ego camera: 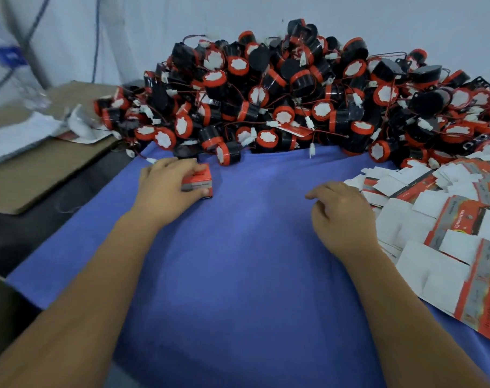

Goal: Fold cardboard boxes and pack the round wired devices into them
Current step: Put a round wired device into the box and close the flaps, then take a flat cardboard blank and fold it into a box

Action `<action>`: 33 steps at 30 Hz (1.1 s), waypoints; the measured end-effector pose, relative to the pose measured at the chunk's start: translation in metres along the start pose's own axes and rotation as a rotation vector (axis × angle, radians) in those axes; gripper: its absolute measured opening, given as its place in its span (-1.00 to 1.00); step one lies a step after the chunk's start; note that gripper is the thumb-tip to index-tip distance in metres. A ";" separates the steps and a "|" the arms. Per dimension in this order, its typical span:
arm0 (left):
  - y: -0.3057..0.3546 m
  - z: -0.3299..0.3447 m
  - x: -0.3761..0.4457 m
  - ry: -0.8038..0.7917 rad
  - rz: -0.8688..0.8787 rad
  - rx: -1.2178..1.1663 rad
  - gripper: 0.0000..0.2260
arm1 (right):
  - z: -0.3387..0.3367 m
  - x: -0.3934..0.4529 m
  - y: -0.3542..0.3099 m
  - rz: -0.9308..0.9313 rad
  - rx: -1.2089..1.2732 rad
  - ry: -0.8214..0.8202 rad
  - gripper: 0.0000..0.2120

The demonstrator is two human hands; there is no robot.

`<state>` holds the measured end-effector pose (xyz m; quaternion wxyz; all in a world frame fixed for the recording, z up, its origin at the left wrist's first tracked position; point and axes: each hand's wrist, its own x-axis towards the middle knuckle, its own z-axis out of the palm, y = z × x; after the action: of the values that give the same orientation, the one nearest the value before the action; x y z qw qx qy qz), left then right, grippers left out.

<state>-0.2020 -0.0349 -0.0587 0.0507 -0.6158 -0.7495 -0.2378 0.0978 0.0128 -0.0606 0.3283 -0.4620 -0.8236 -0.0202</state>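
A small folded red and grey cardboard box point(198, 181) stands on the blue cloth point(246, 261) at the left. My left hand point(169, 184) grips it, fingers over its top and thumb under its near side. My right hand point(340, 212) hovers empty over the cloth with loosely curled fingers, beside the heap of flat unfolded boxes point(434, 219) at the right. A big pile of round black and red wired devices point(294, 93) fills the back of the table.
Brown cardboard sheets point(42, 169) and crumpled white plastic point(78, 127) lie at the left. A clear plastic bottle point(5, 57) stands at the far left. A white wall point(238, 18) rises behind the pile.
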 end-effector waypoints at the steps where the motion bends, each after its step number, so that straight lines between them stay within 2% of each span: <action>1: -0.013 -0.005 -0.002 0.006 -0.045 0.048 -0.57 | 0.000 0.000 0.002 0.030 -0.004 -0.001 -0.79; 3: -0.024 -0.012 -0.003 0.081 -0.181 0.164 -0.59 | -0.001 -0.002 0.006 0.092 -0.038 0.022 -0.79; 5: -0.015 -0.013 -0.002 0.199 -0.301 0.173 -0.54 | -0.001 -0.004 0.010 0.175 -0.153 0.066 -0.76; 6: -0.005 -0.010 -0.001 0.248 -0.315 0.120 -0.52 | -0.001 -0.005 0.011 0.242 -0.231 0.070 -0.72; 8: 0.029 -0.002 0.001 0.284 -0.207 0.019 -0.56 | -0.003 -0.005 0.013 0.413 -0.359 0.049 -0.64; 10: 0.074 0.010 0.001 0.206 -0.024 -0.063 -0.67 | -0.009 -0.004 0.015 0.520 -0.372 0.089 -0.58; 11: 0.100 0.016 0.000 0.108 0.083 -0.109 -0.71 | -0.012 -0.002 0.015 0.527 -0.355 0.154 -0.57; 14: 0.172 0.037 -0.010 -0.228 0.371 -0.112 -0.64 | -0.029 0.007 0.018 0.478 -0.238 0.463 -0.58; 15: 0.192 0.041 -0.016 -0.275 0.414 -0.124 -0.65 | -0.035 0.009 0.019 0.463 -0.170 0.571 -0.60; 17: 0.229 0.046 -0.030 -0.271 0.458 -0.292 -0.76 | -0.047 0.010 0.022 0.466 -0.034 0.745 -0.64; 19: 0.258 0.056 -0.036 -0.250 0.465 -0.407 -0.88 | -0.055 0.009 0.029 0.503 0.050 0.835 -0.67; 20: 0.268 0.064 -0.037 -0.280 0.454 -0.372 -0.74 | -0.058 0.009 0.033 0.517 0.052 0.853 -0.68; 21: 0.274 0.073 -0.037 -0.392 0.431 -0.281 -0.51 | -0.060 0.007 0.037 0.532 0.043 0.863 -0.69; 22: 0.275 0.080 -0.036 -0.493 0.404 -0.219 -0.37 | -0.061 0.006 0.040 0.553 0.038 0.872 -0.69; 23: 0.275 0.086 -0.035 -0.554 0.387 -0.182 -0.32 | -0.061 0.006 0.042 0.572 0.042 0.880 -0.69; 25: 0.264 0.094 -0.032 -0.536 0.354 -0.174 -0.36 | -0.060 0.005 0.040 0.569 0.058 0.864 -0.69; 28: 0.238 0.096 -0.021 -0.360 0.244 -0.141 -0.59 | -0.052 0.001 0.036 0.482 0.025 0.767 -0.70; 30: 0.220 0.090 -0.012 -0.267 0.103 -0.128 -0.68 | -0.046 0.000 0.038 0.469 0.002 0.641 -0.70; 33: 0.201 0.086 -0.003 -0.172 -0.074 -0.169 -0.72 | -0.035 -0.002 0.048 0.537 -0.052 0.373 -0.69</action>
<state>0.0076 0.0242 -0.0770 -0.0748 -0.6078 -0.7506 -0.2480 0.1540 0.0270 -0.0468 0.4554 -0.6594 -0.5970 -0.0381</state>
